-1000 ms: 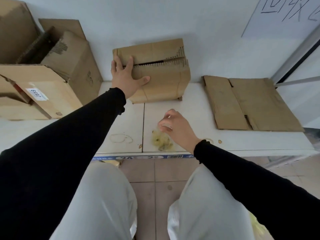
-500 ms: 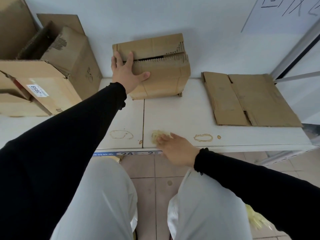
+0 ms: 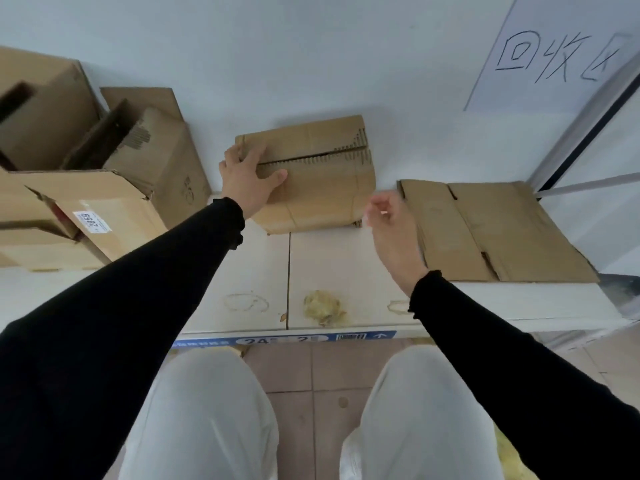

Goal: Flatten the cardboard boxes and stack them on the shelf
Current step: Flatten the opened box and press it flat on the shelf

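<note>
Center box: brown cardboard, still assembled, standing on the white shelf against the back wall. Top flaps shut with a dark slit between them, printed black marks along the flap edges, front face creased.

Flattened box: lies flat on the shelf at right, just beside the center box, flaps spread, near edge close to the shelf's front lip.

Left side: cluster of unflattened boxes, touching each other. Front one tilted, open, with a white barcode label. Behind it one with a raised flap.
</note>
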`<state>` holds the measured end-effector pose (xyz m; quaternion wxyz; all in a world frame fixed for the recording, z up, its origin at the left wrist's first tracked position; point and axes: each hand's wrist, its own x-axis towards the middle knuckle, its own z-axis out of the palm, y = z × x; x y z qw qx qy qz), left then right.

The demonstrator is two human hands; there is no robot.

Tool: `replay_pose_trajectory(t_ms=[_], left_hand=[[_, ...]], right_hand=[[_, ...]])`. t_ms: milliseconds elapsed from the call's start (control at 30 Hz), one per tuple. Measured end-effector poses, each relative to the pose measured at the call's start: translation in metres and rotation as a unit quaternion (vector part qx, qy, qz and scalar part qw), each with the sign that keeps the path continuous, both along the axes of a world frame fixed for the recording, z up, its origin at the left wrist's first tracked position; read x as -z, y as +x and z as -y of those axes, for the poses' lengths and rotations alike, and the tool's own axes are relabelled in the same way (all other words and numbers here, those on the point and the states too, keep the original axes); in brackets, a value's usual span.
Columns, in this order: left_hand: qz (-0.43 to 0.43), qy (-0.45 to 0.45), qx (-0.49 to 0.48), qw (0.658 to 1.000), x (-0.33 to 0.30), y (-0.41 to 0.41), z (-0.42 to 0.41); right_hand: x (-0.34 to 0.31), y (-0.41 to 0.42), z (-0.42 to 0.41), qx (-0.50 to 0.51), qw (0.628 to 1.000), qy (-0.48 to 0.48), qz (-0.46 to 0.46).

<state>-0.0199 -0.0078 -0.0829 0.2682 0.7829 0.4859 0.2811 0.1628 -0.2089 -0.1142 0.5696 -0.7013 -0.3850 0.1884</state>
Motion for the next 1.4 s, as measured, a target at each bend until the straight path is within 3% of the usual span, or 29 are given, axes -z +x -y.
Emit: replay_pose_trajectory(t_ms=[100, 233, 333, 567, 733, 900, 967, 1033, 1100, 1133, 1200, 1300, 1400], left_hand=[[0.009, 0.010, -0.034, 0.999, -0.015, -0.002, -0.011], [-0.015, -0.092, 0.026, 0.995, -0.036, -0.007, -0.031], [-0.092, -0.124, 0.098, 0.983, -0.042, -0.011, -0.037], [-0.247, 0.017, 0.136, 0.959, -0.036, -0.015, -0.022], [-0.211, 0.129, 0.169, 0.954, -0.021, -0.030, -0.016], [-0.184, 0.138, 0.159, 0.960, -0.027, -0.034, 0.004], [-0.168, 0.104, 0.130, 0.972, -0.041, -0.031, 0.015], [-0.206, 0.106, 0.129, 0.964, -0.052, -0.027, 0.024], [-0.254, 0.117, 0.146, 0.949, -0.058, -0.022, 0.035], [-0.268, 0.121, 0.151, 0.944, -0.059, -0.020, 0.042], [-0.282, 0.132, 0.154, 0.938, -0.055, -0.017, 0.054], [-0.274, 0.145, 0.135, 0.941, -0.044, -0.014, 0.070], [-0.317, 0.153, 0.118, 0.928, -0.033, -0.015, 0.081]], right_hand=[[-0.045, 0.016, -0.030, 0.041, 0.995, 0.006, 0.086], [-0.073, 0.023, -0.064, -0.018, 0.995, -0.100, -0.007], [-0.070, 0.013, -0.060, -0.033, 0.994, -0.098, -0.024], [-0.042, 0.010, -0.036, -0.021, 0.980, 0.020, -0.196], [-0.029, 0.009, -0.017, -0.059, 0.973, 0.062, -0.216], [-0.027, 0.001, -0.010, 0.001, 0.930, 0.126, -0.345], [-0.023, -0.009, -0.001, 0.022, 0.959, 0.117, -0.258], [-0.014, -0.022, 0.009, -0.020, 0.998, 0.050, 0.041], [-0.003, -0.033, 0.007, -0.129, 0.940, -0.034, 0.314], [0.000, -0.040, 0.002, -0.170, 0.906, -0.075, 0.381], [0.007, -0.054, -0.009, -0.208, 0.889, -0.164, 0.374], [0.019, -0.069, -0.014, -0.255, 0.905, -0.270, 0.206], [0.027, -0.078, -0.017, -0.268, 0.901, -0.293, 0.174]])
